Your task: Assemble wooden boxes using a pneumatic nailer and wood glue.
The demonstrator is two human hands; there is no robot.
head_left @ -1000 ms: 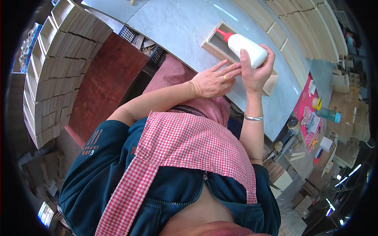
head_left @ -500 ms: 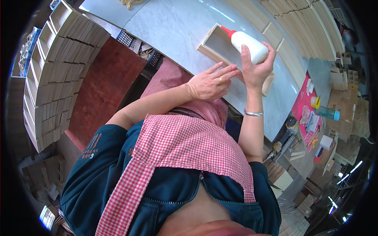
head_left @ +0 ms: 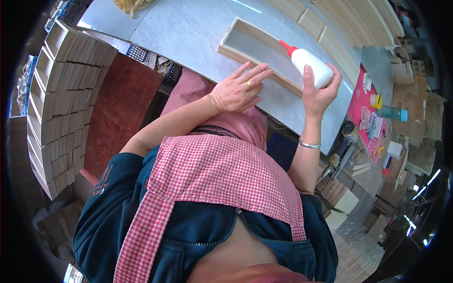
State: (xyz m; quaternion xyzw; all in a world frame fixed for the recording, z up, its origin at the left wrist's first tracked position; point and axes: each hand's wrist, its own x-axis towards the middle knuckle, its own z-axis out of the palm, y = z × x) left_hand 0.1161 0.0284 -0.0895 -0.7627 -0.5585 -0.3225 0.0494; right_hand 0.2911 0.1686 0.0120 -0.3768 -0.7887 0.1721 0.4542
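My right hand (head_left: 321, 94) wraps around a white squeeze bottle (head_left: 311, 67) with a red pointed nozzle. The bottle is tilted, its nozzle pointing up and left over the far side of a long, narrow wooden frame (head_left: 236, 54). That frame lies on the grey marbled table (head_left: 188, 45), and the table surface shows through its middle. Beside the frame's near rail, my left hand (head_left: 239, 89) is held with fingers spread and nothing in it; whether its fingertips touch the rail I cannot tell. My right hand and the bottle hide the frame's right end.
Wooden strips (head_left: 309, 26) line the table's far right side. Stacked wooden trays (head_left: 71, 89) stand at the left beside a reddish-brown board (head_left: 118, 113). A tan bundle (head_left: 132, 5) lies at the table's far edge. On the right, a pink surface (head_left: 361, 96) holds cloths near a clear bottle (head_left: 392, 113).
The bottle has moved right along the frame, its nozzle now away from the frame's far left corner. The whole view has shifted slightly. My left hand keeps its spread pose.
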